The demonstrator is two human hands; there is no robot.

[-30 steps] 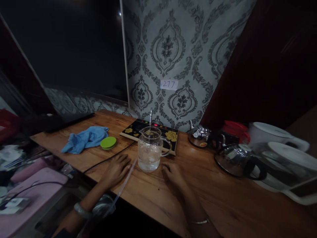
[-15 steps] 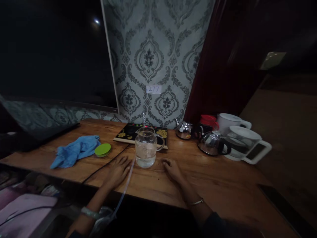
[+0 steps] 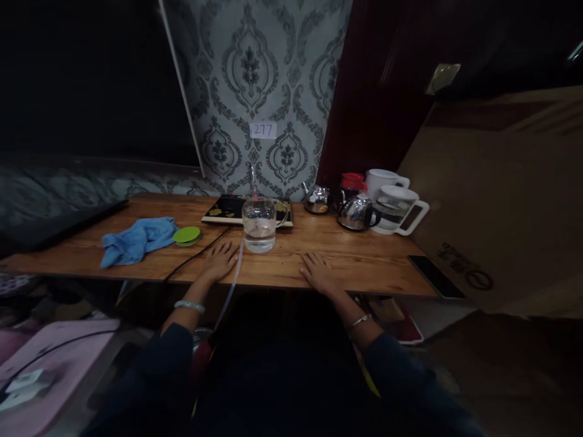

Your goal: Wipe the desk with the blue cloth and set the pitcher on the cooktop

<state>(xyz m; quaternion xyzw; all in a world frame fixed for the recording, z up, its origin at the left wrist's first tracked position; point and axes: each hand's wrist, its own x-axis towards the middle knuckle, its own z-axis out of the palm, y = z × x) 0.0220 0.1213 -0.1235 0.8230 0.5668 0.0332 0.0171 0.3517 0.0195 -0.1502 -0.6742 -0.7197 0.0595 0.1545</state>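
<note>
- While both hands are lying flat on the table (image 3: pixel 364 267), the head view is pulling back and up compared with a second ago: the whole tabletop, both dark sleeves and the floor at the right are now showing, where only the near edge was in frame before.
- Left hand (image 3: pixel 220 262) is resting palm down with fingers spread, holding nothing; it is sitting at about 8 o'clock from the jug (image 3: pixel 259 224) and just beside the clear tube (image 3: pixel 233 282), which is running down over the table edge.
- Right hand (image 3: pixel 316 272) is likewise lying open and empty, at about 4 o'clock from the jug and apart from it.
- Neither hand is shifting on the wood across the three frames; only the camera is moving, so the jug is going untouched.
- Jug is standing upright between the hands, part full of clear liquid, just in front of the black tray (image 3: pixel 218 212).
- At 9 o'clock from the jug a green lid (image 3: pixel 187 235) is lying against a blue cloth (image 3: pixel 136 240).
- At 2 o'clock kettles (image 3: pixel 357 212) and a white pitcher (image 3: pixel 396 209) are crowding together; a phone (image 3: pixel 435 276) is lying at the table's right end.
</note>
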